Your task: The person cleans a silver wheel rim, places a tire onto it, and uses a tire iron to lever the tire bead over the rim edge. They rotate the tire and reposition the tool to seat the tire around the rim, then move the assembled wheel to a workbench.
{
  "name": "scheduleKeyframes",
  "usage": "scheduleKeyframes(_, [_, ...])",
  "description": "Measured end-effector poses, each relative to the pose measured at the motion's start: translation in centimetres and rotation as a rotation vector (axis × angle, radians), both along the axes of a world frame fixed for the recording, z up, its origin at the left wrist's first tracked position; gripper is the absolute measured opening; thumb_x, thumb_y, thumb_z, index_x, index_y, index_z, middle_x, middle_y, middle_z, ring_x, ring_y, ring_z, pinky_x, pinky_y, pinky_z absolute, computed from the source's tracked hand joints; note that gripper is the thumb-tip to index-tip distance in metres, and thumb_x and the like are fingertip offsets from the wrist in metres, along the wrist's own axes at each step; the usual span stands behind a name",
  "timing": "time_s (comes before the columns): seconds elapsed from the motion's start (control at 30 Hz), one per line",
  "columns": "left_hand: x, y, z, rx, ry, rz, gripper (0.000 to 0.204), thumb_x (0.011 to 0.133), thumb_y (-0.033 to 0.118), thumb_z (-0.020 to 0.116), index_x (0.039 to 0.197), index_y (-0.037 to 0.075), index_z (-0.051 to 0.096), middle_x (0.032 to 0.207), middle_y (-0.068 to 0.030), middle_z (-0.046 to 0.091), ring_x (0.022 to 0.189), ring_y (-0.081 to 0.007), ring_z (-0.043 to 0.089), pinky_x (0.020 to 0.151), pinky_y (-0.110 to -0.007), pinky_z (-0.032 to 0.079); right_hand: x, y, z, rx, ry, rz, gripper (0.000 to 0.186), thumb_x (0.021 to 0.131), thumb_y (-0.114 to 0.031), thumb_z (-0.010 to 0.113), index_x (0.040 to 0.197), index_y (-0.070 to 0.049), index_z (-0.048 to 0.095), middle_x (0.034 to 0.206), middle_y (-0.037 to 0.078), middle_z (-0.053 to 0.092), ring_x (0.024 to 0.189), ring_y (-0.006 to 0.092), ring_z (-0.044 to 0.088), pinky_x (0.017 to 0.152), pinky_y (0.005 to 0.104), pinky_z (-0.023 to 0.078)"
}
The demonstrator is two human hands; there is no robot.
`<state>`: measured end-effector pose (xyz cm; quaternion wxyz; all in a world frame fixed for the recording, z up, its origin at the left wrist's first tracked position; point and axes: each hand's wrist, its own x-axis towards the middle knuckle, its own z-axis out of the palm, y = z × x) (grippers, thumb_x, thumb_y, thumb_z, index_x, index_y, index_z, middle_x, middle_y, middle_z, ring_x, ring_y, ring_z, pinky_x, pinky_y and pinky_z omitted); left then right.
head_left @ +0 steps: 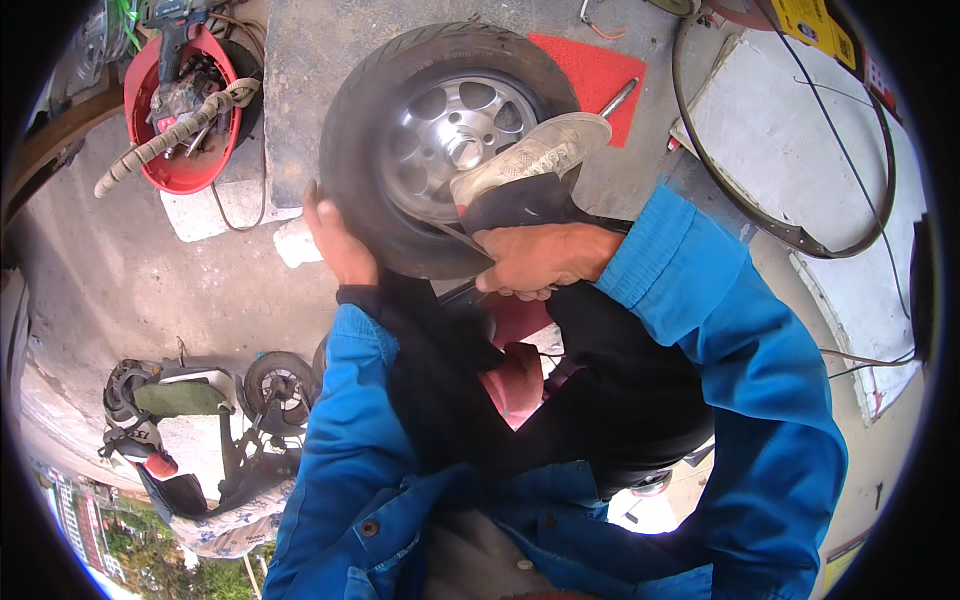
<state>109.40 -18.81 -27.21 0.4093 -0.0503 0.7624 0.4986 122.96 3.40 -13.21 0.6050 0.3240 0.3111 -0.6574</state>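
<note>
**Around the edges of my remote feed**

At upper left I'm seeing a red container (193, 183) cradling metal tools (180, 103), a wrapped rod (168, 142) jutting past its rim. At right, a dark hoop (735, 208) is lying across white panels (790, 140). At lower left I'm spotting a scooter (234, 450), trees (150, 557) showing beyond.

We are holding our left hand (345, 247) fingers-forward and clenching our right hand (538, 258) (it is pointing leftward).

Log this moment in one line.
left hand: on tyre | right hand: gripping bar | shoe: over rim | red container: tools inside
</note>
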Motion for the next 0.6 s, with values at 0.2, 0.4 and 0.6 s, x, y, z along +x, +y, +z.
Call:
scheduleKeyframes(0.2, [-2.0,4.4,-2.6,-0.214,0.423,-0.45,0.072,0.106,0.038,0.067,0.161,-0.003,0.046,0.16,-0.0281,0.052,0.148,-0.0444,0.05,0.125,-0.049,0.038,1.5,-17.1,4.7,0.855,-0.087,-0.317,0.052,0.108,-0.022,0.059,0.153,-0.001,0.043,0.102,0.037,0.073,0.101,0.0568,0.07,0.092,0.0643,0.053])
scheduleKeyframes(0.4, [-0.8,1.8,-6.1,-0.164,0.442,-0.44,0.079,0.106,0.044,0.066,0.163,-0.004,0.041,0.163,-0.0304,0.046,0.152,-0.0462,0.043,0.128,-0.052,0.032,8.7,-26.7,0.4,0.99,-0.012,-0.29,0.047,0.109,-0.02,0.058,0.152,-0.008,0.042,0.088,0.036,0.071,0.089,0.0604,0.068,0.08,0.0682,0.052])
scheduleKeyframes(0.6, [-0.2,1.4,-5.8,-0.104,0.458,-0.362,0.084,0.102,0.049,0.068,0.164,-0.001,0.041,0.164,-0.0275,0.046,0.151,-0.0436,0.046,0.127,-0.049,0.035,14.8,-28.2,-8.7,0.952,-0.046,0.012,0.039,0.11,-0.018,0.057,0.143,-0.003,0.043,0.092,0.037,0.072,0.093,0.0598,0.069,0.08,0.069,0.052])
